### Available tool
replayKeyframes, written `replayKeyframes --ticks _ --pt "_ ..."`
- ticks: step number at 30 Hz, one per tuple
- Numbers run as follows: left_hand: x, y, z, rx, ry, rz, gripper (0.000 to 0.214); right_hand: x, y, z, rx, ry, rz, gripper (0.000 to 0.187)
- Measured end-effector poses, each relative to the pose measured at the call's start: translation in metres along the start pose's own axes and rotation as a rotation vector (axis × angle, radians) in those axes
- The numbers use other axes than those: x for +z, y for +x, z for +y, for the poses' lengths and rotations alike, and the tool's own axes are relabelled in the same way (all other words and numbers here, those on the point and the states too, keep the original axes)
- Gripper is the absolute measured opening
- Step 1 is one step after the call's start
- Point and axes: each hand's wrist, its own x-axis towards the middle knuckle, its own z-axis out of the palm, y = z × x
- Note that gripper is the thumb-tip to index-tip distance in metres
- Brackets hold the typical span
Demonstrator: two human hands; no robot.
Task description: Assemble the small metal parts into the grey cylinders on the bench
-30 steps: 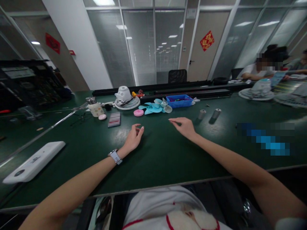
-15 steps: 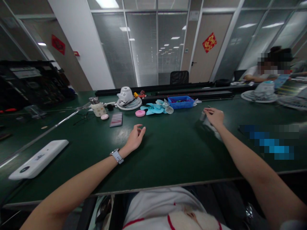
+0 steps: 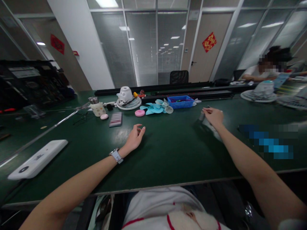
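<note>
My left hand (image 3: 136, 138) rests on the green tabletop (image 3: 163, 153), palm turned inward. Its fingers are loosely bent and apart, with nothing in them. Farther right, my right hand (image 3: 214, 117) is closed in a pinch. A small dark tip pokes up beside its fingertips, but what they hold is too small to name. Under and behind that hand lies a pale, see-through piece (image 3: 208, 125), partly hidden by the hand; it looks like clear plastic. Blue fan blades (image 3: 155, 108) and a round pink piece (image 3: 139, 113) lie beyond my left hand.
A blue tray (image 3: 181, 104) with small parts stands at the back, near a white fan part (image 3: 126, 95). A patterned bottle (image 3: 97, 107) and a pixelated card (image 3: 116, 119) are back left. A white device (image 3: 38, 159) lies left. Another person (image 3: 259, 73) sits far right.
Both hands hold nearly the same place and pose. The view has shifted very slightly, and the person far right has moved a little.
</note>
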Motion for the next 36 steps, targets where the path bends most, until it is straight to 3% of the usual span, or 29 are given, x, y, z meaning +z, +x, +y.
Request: replayKeyframes --ticks 11,16,19,24,32,36 --pt "-0.001 -0.002 0.003 0.006 0.029 -0.006 0.050 0.003 -0.014 0.001 -0.286 -0.273 -0.058 0.042" --pt "-0.001 -0.001 0.004 0.003 0.032 -0.010 0.050 0.006 -0.017 -0.003 -0.323 -0.343 -0.085 0.039" --pt "0.000 -0.001 0.003 0.009 0.032 -0.010 0.051 0.008 -0.019 -0.002 -0.262 -0.290 -0.079 0.042" --pt "0.001 -0.002 0.002 0.020 0.047 -0.025 0.054 0.013 -0.018 0.003 -0.049 -0.167 -0.096 0.065" --pt "-0.002 -0.004 0.003 0.027 0.075 -0.054 0.054 0.018 -0.013 0.008 0.196 -0.016 -0.110 0.055" --pt "-0.003 -0.004 0.003 0.049 0.058 -0.055 0.045 0.018 -0.023 -0.017 0.178 0.102 -0.083 0.050"
